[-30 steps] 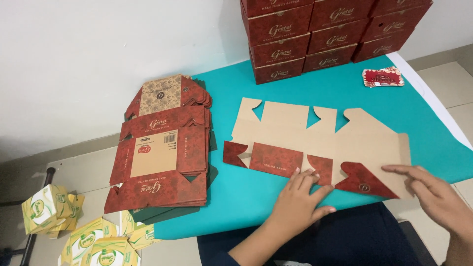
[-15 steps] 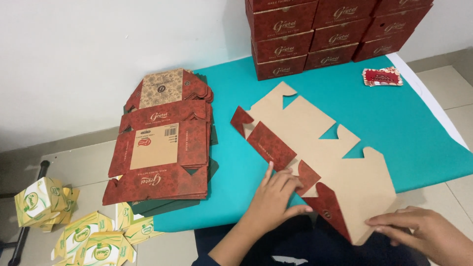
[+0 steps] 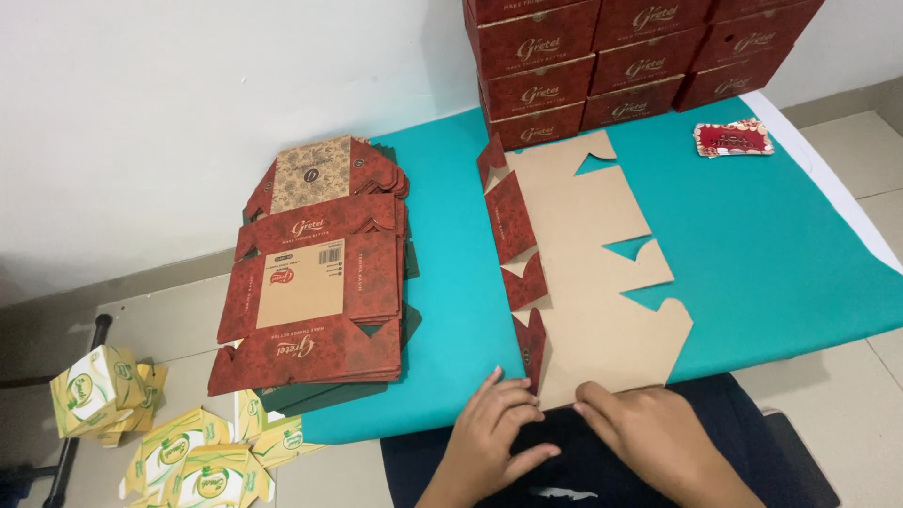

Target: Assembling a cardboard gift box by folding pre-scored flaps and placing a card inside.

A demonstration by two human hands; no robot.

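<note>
Head view: flat brown cardboard blank (image 3: pixel 593 273) lies lengthwise on the teal mat (image 3: pixel 781 245), running from the near edge toward the stacked red boxes (image 3: pixel 621 56) at the far edge. Red printed flaps (image 3: pixel 513 221) along its left side are folded up.

L hand (image 3: pixel 494 442) sits at the mat's near edge, fingers loosely spread & flat, tips touching the blank's near-left corner by the lowest red flap. R hand (image 3: pixel 649 442) just beside it, fingers together, pressing on the blank's near edge. Neither hand grips anything.

Pile of flat red blanks (image 3: pixel 315 273) at the mat's left edge, well apart from the hands. Small red packet (image 3: pixel 734 138) near far-right corner. Yellow-green cartons (image 3: pixel 160 433) on the floor, left of the mat.
</note>
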